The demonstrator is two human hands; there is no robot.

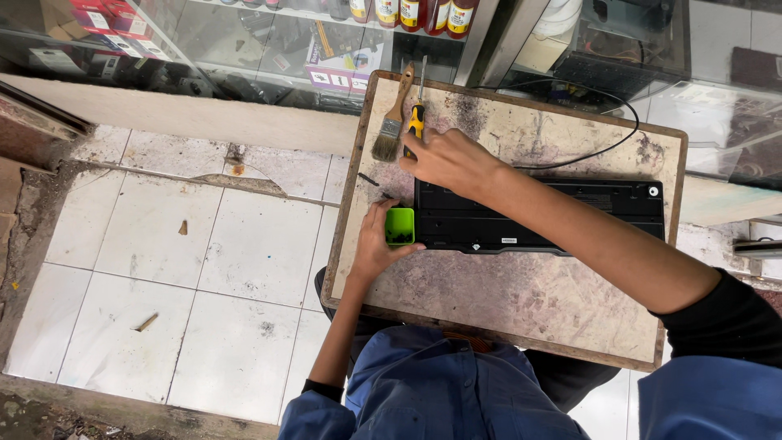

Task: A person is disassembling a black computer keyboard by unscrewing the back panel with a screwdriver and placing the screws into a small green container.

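A black keyboard [554,216] lies face down on a worn wooden board [521,301]. Its black cable [607,147] loops off to the back. My left hand [376,243] holds a small green tray [400,226] of dark screws at the keyboard's left end. My right hand [446,159] reaches over the keyboard's left corner and grips the yellow-and-black handle of a screwdriver [417,114], which lies pointing away from me. A paintbrush [393,118] with a wooden handle rests just left of the screwdriver.
A loose dark screw [368,179] lies on the board near the brush. White floor tiles [187,269] with bits of debris stretch to the left. A glass display counter [269,49] with boxes and bottles runs along the back.
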